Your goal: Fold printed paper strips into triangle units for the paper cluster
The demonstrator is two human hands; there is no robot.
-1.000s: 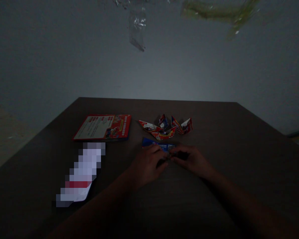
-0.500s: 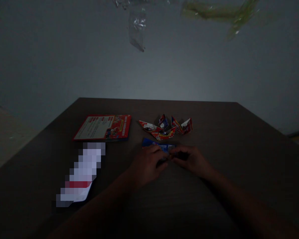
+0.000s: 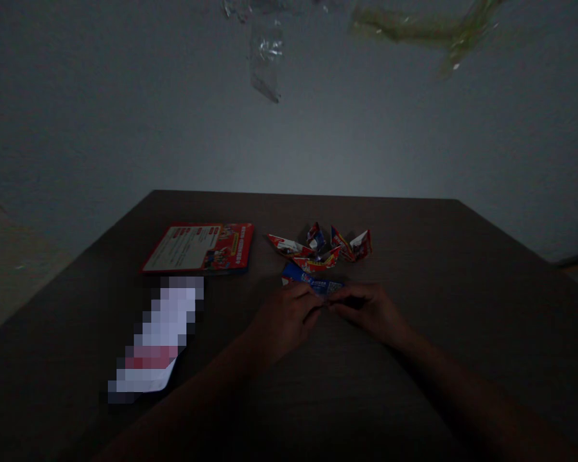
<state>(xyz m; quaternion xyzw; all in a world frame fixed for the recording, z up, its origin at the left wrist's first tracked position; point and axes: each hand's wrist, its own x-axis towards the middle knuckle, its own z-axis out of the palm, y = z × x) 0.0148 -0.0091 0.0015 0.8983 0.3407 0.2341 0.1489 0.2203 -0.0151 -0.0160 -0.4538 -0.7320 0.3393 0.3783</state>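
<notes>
The scene is very dim. My left hand [image 3: 283, 321] and my right hand [image 3: 366, 311] meet at the middle of a dark wooden table [image 3: 462, 289], fingers pinched together on a blue folded paper [image 3: 308, 282] that lies flat under them. Only the paper's far edge shows beyond my fingertips. Just behind it sit several small folded paper shapes [image 3: 320, 247] in red, white and blue.
A red and white printed leaflet [image 3: 200, 247] lies flat at the back left. A white and red sheet [image 3: 157, 337], blurred out, lies at the front left. A pale wall [image 3: 289, 128] stands behind the table, with clear plastic scraps [image 3: 264, 58] stuck on it.
The blue paper's visible edge has shifted slightly right and tilted under my fingers. Both hands have stayed in nearly the same spot.
</notes>
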